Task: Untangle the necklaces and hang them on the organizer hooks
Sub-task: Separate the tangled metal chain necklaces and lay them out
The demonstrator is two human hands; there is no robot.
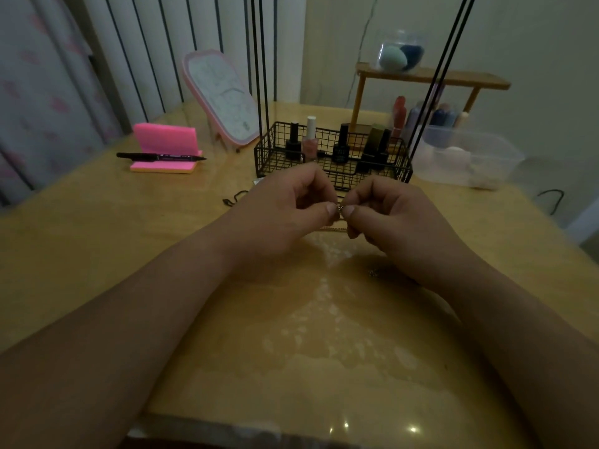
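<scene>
At the middle of the worktop (97, 254), just in front of a black wire basket (330, 181): left hand (285, 212) and right hand (402, 225), backs up, thumb tips nearly meeting. Both curled tight, fingers folded in toward the palms. Pinched between thumb and forefinger of each, a tiny metal part of a necklace (339, 208), perhaps the clasp, too small to tell for sure. Just under the fingertips, a short run of gold-toned chain (334, 229), stretched from one hand to the other, close above the glossy surface. Whether resting on it or held clear, impossible to tell. Near the right wrist, on the worktop, a small dark metal piece (374, 273), too blurred to name.

Inside the basket, upright: a black nail polish bottle (293, 142), a pink bottle with a white cap (310, 137), more dark bottles to the right. Rising from the basket's ends and out of the top of view, thin black rods (257, 59). Left of the basket, loose on the worktop, a black hook (235, 197).

Farther left, a pink sticky-note pad (165, 137) with a black marker (158, 156) laid across it, and behind, leaning back, a pink-framed board (220, 98). To the right, a clear plastic box (470, 157) and a wooden shelf (431, 77) carrying a clear jar of makeup sponges (400, 51).
</scene>
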